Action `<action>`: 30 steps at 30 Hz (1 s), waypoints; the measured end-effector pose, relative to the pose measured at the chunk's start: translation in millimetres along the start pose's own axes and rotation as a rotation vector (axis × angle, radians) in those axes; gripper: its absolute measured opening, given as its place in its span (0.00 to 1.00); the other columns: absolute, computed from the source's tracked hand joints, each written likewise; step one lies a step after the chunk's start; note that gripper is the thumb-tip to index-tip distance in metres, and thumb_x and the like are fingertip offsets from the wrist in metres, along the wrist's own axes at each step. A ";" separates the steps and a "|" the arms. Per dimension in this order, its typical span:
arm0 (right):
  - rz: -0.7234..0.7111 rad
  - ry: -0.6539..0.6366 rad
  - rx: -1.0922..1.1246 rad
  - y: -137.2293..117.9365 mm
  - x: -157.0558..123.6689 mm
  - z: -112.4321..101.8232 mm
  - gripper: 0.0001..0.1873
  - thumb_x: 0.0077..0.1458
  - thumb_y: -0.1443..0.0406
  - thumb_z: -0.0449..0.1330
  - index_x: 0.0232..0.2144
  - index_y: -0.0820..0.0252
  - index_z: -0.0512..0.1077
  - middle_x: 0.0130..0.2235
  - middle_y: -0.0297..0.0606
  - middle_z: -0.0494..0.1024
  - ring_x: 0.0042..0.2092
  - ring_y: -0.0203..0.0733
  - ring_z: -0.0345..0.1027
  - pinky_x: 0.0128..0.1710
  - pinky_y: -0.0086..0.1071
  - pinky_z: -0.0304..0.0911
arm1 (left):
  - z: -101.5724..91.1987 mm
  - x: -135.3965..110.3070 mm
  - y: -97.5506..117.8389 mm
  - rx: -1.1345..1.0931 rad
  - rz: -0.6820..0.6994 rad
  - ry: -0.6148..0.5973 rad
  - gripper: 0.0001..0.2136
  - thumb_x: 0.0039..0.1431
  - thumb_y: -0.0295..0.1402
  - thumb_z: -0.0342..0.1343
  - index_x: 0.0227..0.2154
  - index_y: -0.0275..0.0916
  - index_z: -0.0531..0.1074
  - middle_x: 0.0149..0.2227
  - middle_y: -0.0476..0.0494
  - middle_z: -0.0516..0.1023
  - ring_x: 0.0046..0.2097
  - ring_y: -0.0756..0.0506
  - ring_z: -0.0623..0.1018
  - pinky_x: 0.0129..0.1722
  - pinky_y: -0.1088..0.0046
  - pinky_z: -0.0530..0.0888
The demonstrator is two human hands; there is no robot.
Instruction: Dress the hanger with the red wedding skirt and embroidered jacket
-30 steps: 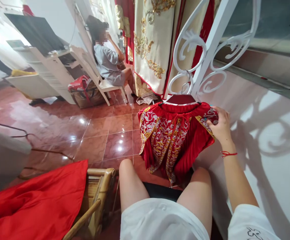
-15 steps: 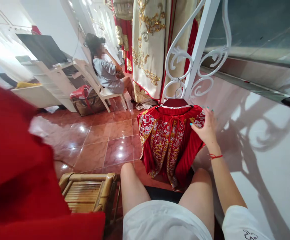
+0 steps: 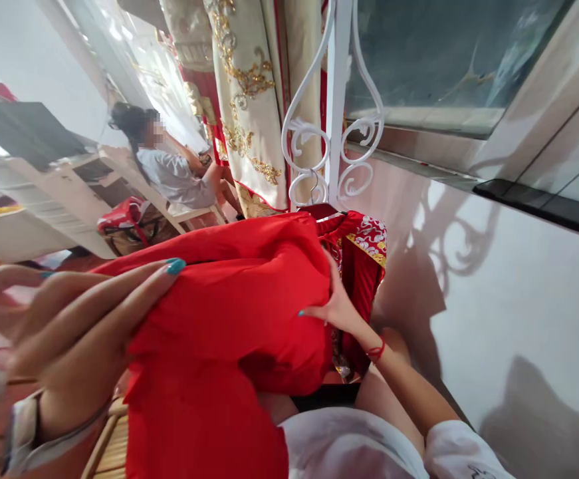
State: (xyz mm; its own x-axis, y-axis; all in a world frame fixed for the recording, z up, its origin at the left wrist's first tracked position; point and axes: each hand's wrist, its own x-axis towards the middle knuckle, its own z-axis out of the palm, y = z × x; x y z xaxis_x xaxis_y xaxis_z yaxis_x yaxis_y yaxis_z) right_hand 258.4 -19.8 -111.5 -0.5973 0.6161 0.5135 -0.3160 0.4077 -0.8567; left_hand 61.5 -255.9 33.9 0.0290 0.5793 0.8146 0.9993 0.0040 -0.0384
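A seated person (image 3: 169, 176) and a white scrolled stand (image 3: 338, 100) are seen beyond, while the embroidered garment (image 3: 369, 236) on its hanger (image 3: 316, 211) is largely blocked from view by the cloth (image 3: 239, 326), as is the right side of the bamboo seat (image 3: 112, 449). The cloth is plain bright red, creased and draped in loose folds. Its upper left is clamped in the left grip (image 3: 80, 332), and its right edge is met by the right grip (image 3: 342, 303), whose hold cannot be told.
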 end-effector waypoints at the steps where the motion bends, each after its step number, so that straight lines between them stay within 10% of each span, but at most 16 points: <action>1: -0.036 0.085 -0.060 -4.5 3.6 -12.0 0.61 0.42 0.51 0.72 0.69 0.52 0.44 0.70 0.46 0.51 0.70 0.52 0.46 0.70 0.48 0.44 | 2.9 3.8 -0.9 0.040 0.118 0.005 0.23 0.62 0.30 0.55 0.59 0.53 0.69 0.52 0.52 0.79 0.44 0.44 0.78 0.52 0.59 0.72; 6: -0.200 0.429 -0.456 -35.4 20.7 -62.7 0.45 0.51 0.56 0.65 0.67 0.49 0.52 0.68 0.42 0.57 0.69 0.55 0.49 0.68 0.54 0.47 | 30.7 -10.4 23.1 0.000 0.280 -0.129 0.29 0.65 0.22 0.48 0.66 0.54 0.58 0.50 0.50 0.81 0.40 0.46 0.78 0.51 0.64 0.68; 10: -0.297 0.494 -0.651 -51.3 21.3 -75.4 0.45 0.54 0.55 0.63 0.68 0.49 0.49 0.64 0.48 0.64 0.61 0.57 0.64 0.57 0.50 0.65 | 55.6 -31.8 57.4 -0.374 0.428 -0.391 0.28 0.63 0.38 0.52 0.66 0.47 0.60 0.44 0.47 0.83 0.38 0.45 0.79 0.51 0.65 0.69; 16: -0.703 0.084 -0.741 -67.7 8.7 -43.6 0.27 0.63 0.63 0.55 0.63 0.41 0.60 0.34 0.35 0.75 0.32 0.41 0.70 0.31 0.33 0.67 | 104.3 -22.0 46.7 -0.829 -0.260 -0.420 0.34 0.57 0.39 0.59 0.66 0.49 0.56 0.58 0.38 0.71 0.59 0.38 0.71 0.59 0.58 0.67; 21: -0.800 -0.103 -0.706 -80.4 -0.6 -30.1 0.34 0.65 0.71 0.51 0.67 0.42 0.49 0.28 0.30 0.69 0.26 0.35 0.60 0.26 0.28 0.56 | 152.8 -21.9 35.1 -1.183 -0.508 -0.749 0.36 0.46 0.50 0.66 0.58 0.40 0.69 0.52 0.36 0.76 0.53 0.36 0.75 0.55 0.58 0.71; 27: -0.718 -0.120 -0.690 -84.4 -20.6 -41.2 0.31 0.66 0.69 0.50 0.67 0.45 0.51 0.28 0.31 0.70 0.26 0.35 0.62 0.25 0.28 0.55 | 133.6 -50.6 45.3 -1.072 -0.589 -0.505 0.20 0.56 0.52 0.58 0.33 0.37 0.79 0.35 0.40 0.79 0.37 0.42 0.77 0.41 0.66 0.76; 30: -0.670 -0.084 -0.717 -74.4 -21.6 -32.3 0.26 0.66 0.67 0.49 0.65 0.46 0.56 0.26 0.30 0.69 0.25 0.35 0.62 0.25 0.29 0.55 | 105.0 -53.2 39.0 -1.132 -0.611 -0.682 0.25 0.46 0.55 0.64 0.40 0.40 0.79 0.35 0.42 0.80 0.37 0.40 0.79 0.37 0.67 0.78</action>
State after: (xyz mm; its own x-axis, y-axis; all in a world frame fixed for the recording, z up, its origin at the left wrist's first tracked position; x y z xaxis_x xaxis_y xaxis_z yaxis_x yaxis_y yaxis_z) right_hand 318.6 -41.7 -57.3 -0.5168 0.0698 0.8532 -0.1029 0.9844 -0.1429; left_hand 96.3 -201.0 -71.7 -0.0947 0.9909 0.0960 0.3452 -0.0577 0.9368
